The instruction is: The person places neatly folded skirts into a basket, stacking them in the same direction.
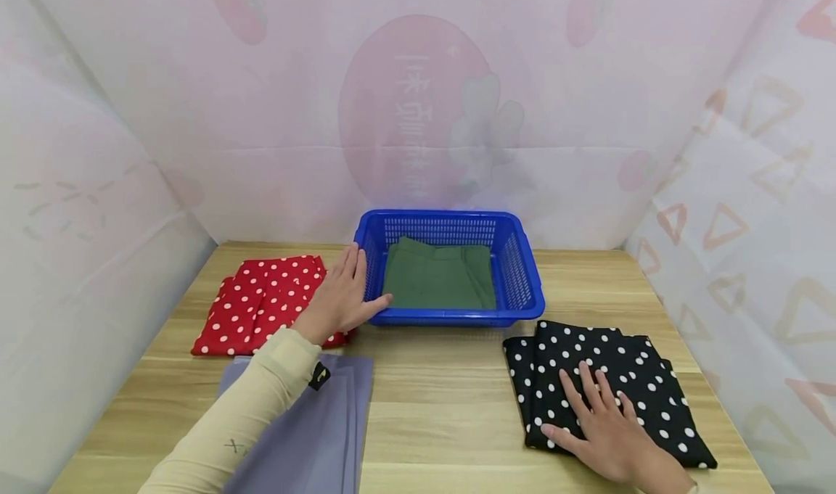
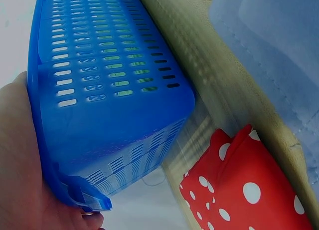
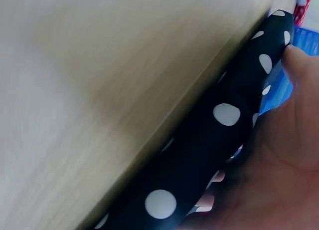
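Note:
My left hand [image 1: 339,294] rests along the left rim of a blue perforated plastic basket [image 1: 457,316], fingers straight, thumb reaching to the front corner. In the left wrist view that hand [image 2: 17,155] lies against the basket rim [image 2: 37,120]. Inside the basket is a folded green garment [image 1: 437,276]. To the right, my right hand [image 1: 607,432] lies with spread fingers on a folded black garment with white dots [image 1: 614,356]. The right wrist view shows the palm [image 3: 284,155] over the edge of that dotted cloth [image 3: 199,140].
A folded red garment with white dots [image 1: 261,305] lies left of the basket, partly behind my left hand. Nearer, a greyish-purple folded garment [image 1: 313,429] lies under the left forearm. Printed fabric walls [image 1: 281,175] enclose the back and sides of the wooden table [image 1: 437,407].

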Action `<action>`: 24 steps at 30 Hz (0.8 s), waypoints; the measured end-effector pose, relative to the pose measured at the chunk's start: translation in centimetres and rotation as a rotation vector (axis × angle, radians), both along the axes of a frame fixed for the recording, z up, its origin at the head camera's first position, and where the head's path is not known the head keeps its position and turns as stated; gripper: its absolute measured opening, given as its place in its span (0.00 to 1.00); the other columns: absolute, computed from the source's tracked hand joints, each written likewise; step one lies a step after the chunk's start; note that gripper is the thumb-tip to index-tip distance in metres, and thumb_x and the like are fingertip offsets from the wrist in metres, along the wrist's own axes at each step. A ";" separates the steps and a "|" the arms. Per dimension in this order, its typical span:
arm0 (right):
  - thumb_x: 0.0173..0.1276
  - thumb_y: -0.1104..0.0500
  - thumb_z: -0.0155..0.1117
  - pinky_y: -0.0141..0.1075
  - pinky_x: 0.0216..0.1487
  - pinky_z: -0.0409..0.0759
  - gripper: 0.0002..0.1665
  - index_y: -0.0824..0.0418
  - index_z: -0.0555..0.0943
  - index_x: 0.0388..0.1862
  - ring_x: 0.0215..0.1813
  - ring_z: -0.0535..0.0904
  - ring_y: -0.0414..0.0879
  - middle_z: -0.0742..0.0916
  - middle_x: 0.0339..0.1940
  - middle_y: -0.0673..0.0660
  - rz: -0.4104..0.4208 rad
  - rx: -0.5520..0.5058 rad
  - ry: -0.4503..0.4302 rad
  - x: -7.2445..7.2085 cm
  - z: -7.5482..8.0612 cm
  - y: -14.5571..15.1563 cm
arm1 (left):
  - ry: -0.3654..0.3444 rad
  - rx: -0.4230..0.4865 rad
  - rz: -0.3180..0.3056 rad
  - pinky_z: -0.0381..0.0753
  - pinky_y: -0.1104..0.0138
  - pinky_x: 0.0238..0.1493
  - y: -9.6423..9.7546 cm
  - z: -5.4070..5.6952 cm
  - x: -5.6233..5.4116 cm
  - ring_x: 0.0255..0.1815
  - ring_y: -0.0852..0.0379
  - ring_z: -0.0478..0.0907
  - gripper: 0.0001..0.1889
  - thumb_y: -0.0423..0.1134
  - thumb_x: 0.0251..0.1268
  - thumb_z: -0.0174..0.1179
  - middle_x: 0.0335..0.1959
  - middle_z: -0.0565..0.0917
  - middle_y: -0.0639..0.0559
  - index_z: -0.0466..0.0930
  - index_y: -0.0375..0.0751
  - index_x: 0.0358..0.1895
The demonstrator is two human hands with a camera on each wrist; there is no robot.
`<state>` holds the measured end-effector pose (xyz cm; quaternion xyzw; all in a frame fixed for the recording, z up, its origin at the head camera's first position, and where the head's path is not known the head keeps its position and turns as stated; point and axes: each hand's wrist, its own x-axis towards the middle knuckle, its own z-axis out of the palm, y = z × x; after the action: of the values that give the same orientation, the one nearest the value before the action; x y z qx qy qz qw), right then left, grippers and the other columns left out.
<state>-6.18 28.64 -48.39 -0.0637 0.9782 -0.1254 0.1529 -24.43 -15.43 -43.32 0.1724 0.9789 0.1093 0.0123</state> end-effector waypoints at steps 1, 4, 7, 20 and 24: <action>0.73 0.22 0.53 0.85 0.72 0.47 0.60 0.59 0.55 0.87 0.85 0.43 0.80 0.50 0.87 0.75 -0.001 -0.004 -0.016 0.2 0.1 -0.3 | 0.002 0.000 0.000 0.50 0.41 0.87 0.0 0.0 0.0 0.89 0.31 0.43 0.54 0.66 0.74 0.49 0.87 0.44 0.29 0.43 0.24 0.84; 0.71 0.20 0.52 0.85 0.72 0.45 0.62 0.58 0.54 0.88 0.85 0.41 0.80 0.48 0.88 0.74 -0.013 -0.009 -0.071 0.7 0.3 -1.3 | 0.008 -0.004 0.003 0.50 0.41 0.87 0.0 0.0 0.0 0.89 0.31 0.43 0.54 0.66 0.74 0.49 0.87 0.44 0.29 0.42 0.24 0.84; 0.69 0.17 0.51 0.85 0.73 0.42 0.64 0.57 0.53 0.88 0.86 0.39 0.79 0.46 0.88 0.73 -0.029 -0.007 -0.128 0.9 0.3 -2.5 | 0.005 -0.005 0.004 0.50 0.41 0.87 0.0 0.0 0.0 0.89 0.31 0.43 0.54 0.66 0.74 0.50 0.87 0.44 0.29 0.42 0.24 0.84; 0.63 0.13 0.51 0.83 0.75 0.48 0.66 0.55 0.58 0.87 0.87 0.47 0.75 0.53 0.89 0.69 0.028 0.055 -0.173 1.7 -0.1 -9.2 | 0.008 0.009 0.000 0.51 0.40 0.86 0.1 0.0 0.1 0.88 0.31 0.43 0.55 0.66 0.73 0.51 0.87 0.45 0.29 0.43 0.24 0.84; 0.61 0.12 0.51 0.82 0.76 0.50 0.67 0.53 0.59 0.86 0.87 0.48 0.73 0.54 0.89 0.67 0.036 0.071 -0.178 1.7 0.0 -11.4 | 0.009 0.008 -0.001 0.51 0.40 0.87 0.1 -0.1 0.0 0.89 0.31 0.43 0.55 0.66 0.73 0.50 0.87 0.44 0.29 0.42 0.24 0.84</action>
<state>-4.46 17.20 -48.35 -0.0643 0.9632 -0.0928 0.2437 -24.43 -15.34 -43.40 0.1735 0.9784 0.1124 0.0073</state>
